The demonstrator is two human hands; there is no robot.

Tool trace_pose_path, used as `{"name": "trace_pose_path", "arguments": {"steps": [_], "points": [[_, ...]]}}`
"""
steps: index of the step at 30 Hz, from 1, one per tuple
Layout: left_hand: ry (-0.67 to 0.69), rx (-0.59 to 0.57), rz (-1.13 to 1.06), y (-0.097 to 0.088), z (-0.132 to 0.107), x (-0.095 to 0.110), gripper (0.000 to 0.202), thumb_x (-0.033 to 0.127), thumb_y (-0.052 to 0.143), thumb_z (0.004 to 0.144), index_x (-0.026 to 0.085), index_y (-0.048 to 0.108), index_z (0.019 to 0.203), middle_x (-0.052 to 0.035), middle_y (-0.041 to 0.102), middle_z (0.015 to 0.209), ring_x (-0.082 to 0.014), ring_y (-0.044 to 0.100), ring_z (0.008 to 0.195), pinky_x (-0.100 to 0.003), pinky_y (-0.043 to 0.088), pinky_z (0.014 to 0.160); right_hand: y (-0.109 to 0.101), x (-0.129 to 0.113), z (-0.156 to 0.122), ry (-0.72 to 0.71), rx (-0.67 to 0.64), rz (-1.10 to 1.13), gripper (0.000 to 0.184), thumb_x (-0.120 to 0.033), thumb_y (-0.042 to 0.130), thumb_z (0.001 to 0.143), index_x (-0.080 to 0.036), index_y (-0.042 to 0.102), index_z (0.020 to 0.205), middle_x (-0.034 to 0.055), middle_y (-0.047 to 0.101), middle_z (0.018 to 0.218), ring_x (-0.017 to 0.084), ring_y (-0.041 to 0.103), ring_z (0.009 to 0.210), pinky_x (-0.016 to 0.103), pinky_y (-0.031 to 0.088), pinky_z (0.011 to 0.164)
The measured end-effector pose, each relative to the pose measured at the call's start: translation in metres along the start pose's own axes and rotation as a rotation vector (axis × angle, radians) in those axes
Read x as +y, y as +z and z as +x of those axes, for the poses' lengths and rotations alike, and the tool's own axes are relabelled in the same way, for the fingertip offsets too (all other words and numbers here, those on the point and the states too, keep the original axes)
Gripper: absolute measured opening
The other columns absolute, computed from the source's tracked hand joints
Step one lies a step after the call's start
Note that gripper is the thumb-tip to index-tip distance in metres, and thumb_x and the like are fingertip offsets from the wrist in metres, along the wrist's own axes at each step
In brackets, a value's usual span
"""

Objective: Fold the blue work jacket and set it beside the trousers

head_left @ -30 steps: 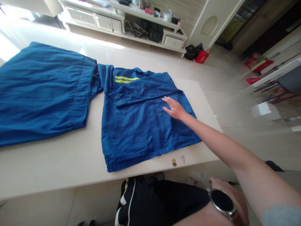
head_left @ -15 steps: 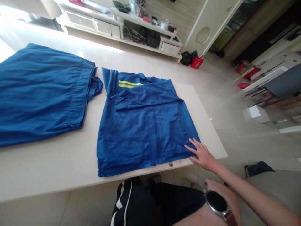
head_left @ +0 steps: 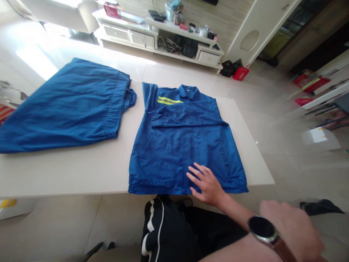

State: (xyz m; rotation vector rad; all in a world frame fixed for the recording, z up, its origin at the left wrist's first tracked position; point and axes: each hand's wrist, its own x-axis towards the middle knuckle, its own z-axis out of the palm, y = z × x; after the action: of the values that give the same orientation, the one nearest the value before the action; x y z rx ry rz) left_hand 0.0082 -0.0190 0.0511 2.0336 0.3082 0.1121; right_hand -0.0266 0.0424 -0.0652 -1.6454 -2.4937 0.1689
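Observation:
A blue work jacket lies front up on the white table, its hem along the near edge. One sleeve is folded across the chest, below a yellow-and-grey reflective stripe. The collar points away from me. My right hand rests over the lower front beside the placket, fingers spread and holding nothing. Wearing a watch, my left hand is off to the right, crossed over my right forearm; its fingers are blurred. A second blue garment lies folded to the left.
Beyond the table stands a low white cabinet with small items on it. A black bag and a red box sit on the floor by the wall. A white box stands at the right.
My right hand has moved left from the jacket's lower right corner to its middle. The hem lies straighter along the edge and the collar shows more. My left hand has shifted right; the view has turned.

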Motion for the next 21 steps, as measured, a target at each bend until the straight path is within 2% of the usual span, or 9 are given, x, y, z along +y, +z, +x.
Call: {"name": "trace_pose_path", "arguments": {"steps": [3, 6, 10, 12, 14, 17, 21], "points": [[-0.050, 0.051, -0.016, -0.017, -0.010, -0.006, 0.038, 0.035, 0.047, 0.098, 0.013, 0.078, 0.099, -0.0179, 0.077, 0.093, -0.0314, 0.075, 0.086, -0.038, 0.048, 0.056, 0.019, -0.028, 0.053, -0.075, -0.086, 0.068, 0.060, -0.042, 0.057, 0.097, -0.035, 0.046, 0.156, 0.0005, 0.034, 0.169, 0.039, 0.015, 0.159, 0.061, 0.026, 0.122], [-0.040, 0.029, 0.006, -0.020, -0.013, -0.012, 0.043, 0.038, 0.043, 0.100, 0.013, 0.078, 0.098, -0.0192, 0.077, 0.097, -0.0310, 0.075, 0.089, -0.038, 0.049, 0.058, 0.040, -0.046, 0.076, -0.100, -0.163, 0.103, 0.063, -0.044, 0.056, 0.099, -0.040, 0.040, 0.159, -0.0009, 0.025, 0.172, 0.042, 0.004, 0.160, 0.066, 0.021, 0.123], [0.057, -0.174, 0.034, -0.017, -0.015, -0.014, 0.028, 0.027, 0.060, 0.089, 0.014, 0.077, 0.107, -0.0168, 0.078, 0.102, -0.0324, 0.076, 0.092, -0.044, 0.055, 0.070, 0.066, -0.065, 0.060, -0.132, -0.188, 0.105, 0.070, -0.044, 0.059, 0.099, -0.041, 0.031, 0.163, 0.0027, 0.016, 0.174, 0.046, 0.003, 0.159, 0.071, 0.021, 0.121], [0.084, -0.214, 0.051, -0.018, -0.019, -0.015, 0.027, 0.023, 0.065, 0.084, 0.014, 0.076, 0.106, -0.0151, 0.079, 0.101, -0.0324, 0.076, 0.092, -0.045, 0.056, 0.073, 0.072, -0.074, 0.047, -0.160, -0.185, 0.095, 0.072, -0.041, 0.061, 0.098, -0.040, 0.030, 0.163, 0.0041, 0.016, 0.174, 0.046, 0.007, 0.158, 0.072, 0.022, 0.120], [0.079, -0.165, 0.089, -0.021, -0.024, -0.016, 0.027, 0.019, 0.066, 0.081, 0.014, 0.076, 0.105, -0.0148, 0.079, 0.101, -0.0309, 0.076, 0.091, -0.045, 0.057, 0.076, 0.072, -0.080, 0.037, -0.192, -0.190, 0.088, 0.070, -0.038, 0.062, 0.098, -0.039, 0.033, 0.162, 0.0044, 0.018, 0.174, 0.046, 0.009, 0.158, 0.070, 0.026, 0.120], [0.099, -0.051, 0.167, -0.020, -0.032, -0.020, 0.025, 0.014, 0.068, 0.078, 0.017, 0.076, 0.102, -0.0163, 0.078, 0.093, -0.0280, 0.076, 0.086, -0.044, 0.058, 0.074, 0.060, -0.075, 0.035, -0.232, -0.203, 0.086, 0.063, -0.036, 0.058, 0.100, -0.037, 0.039, 0.160, 0.0018, 0.024, 0.173, 0.041, 0.010, 0.159, 0.062, 0.031, 0.119], [0.121, 0.018, 0.207, -0.012, -0.038, -0.029, 0.014, 0.017, 0.066, 0.084, 0.020, 0.076, 0.093, -0.0178, 0.076, 0.082, -0.0281, 0.076, 0.078, -0.041, 0.057, 0.061, 0.049, -0.056, 0.041, -0.140, -0.167, 0.004, 0.066, -0.031, 0.057, 0.100, -0.042, 0.035, 0.161, -0.0023, 0.026, 0.172, 0.042, 0.003, 0.160, 0.065, 0.028, 0.119]]}}
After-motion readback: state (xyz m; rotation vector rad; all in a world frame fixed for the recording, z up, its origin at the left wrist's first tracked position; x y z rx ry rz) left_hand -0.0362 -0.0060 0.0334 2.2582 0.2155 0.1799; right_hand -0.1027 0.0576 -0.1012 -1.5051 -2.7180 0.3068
